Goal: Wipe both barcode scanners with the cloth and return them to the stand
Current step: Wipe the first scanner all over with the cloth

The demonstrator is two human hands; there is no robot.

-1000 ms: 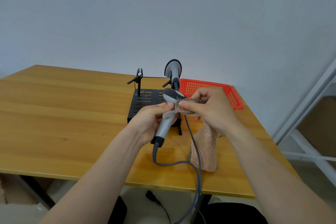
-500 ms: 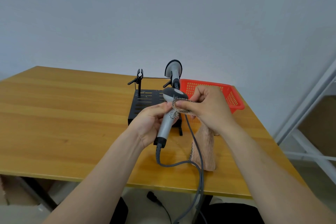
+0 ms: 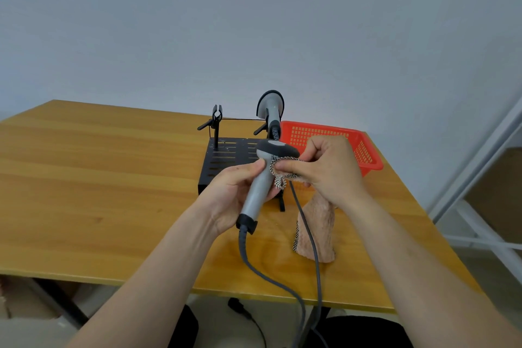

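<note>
My left hand (image 3: 236, 192) grips the handle of a grey barcode scanner (image 3: 261, 186), held above the table with its dark head up and to the right. My right hand (image 3: 329, 169) pinches a pink cloth (image 3: 319, 227) with a checked edge against the scanner just below the head; the rest of the cloth hangs down to the table. A second grey scanner (image 3: 270, 110) sits upright in the right clip of the black stand (image 3: 223, 158). The stand's left clip (image 3: 216, 117) holds nothing.
A red plastic basket (image 3: 364, 154) sits behind my right hand near the table's right edge. Two grey cables (image 3: 282, 285) run from the scanners over the table's front edge. A white metal frame (image 3: 480, 206) stands to the right of the table.
My right hand has slid the cloth slightly down and along the scanner's neck. The left hand keeps its grip, and the whole view has shifted a little.
</note>
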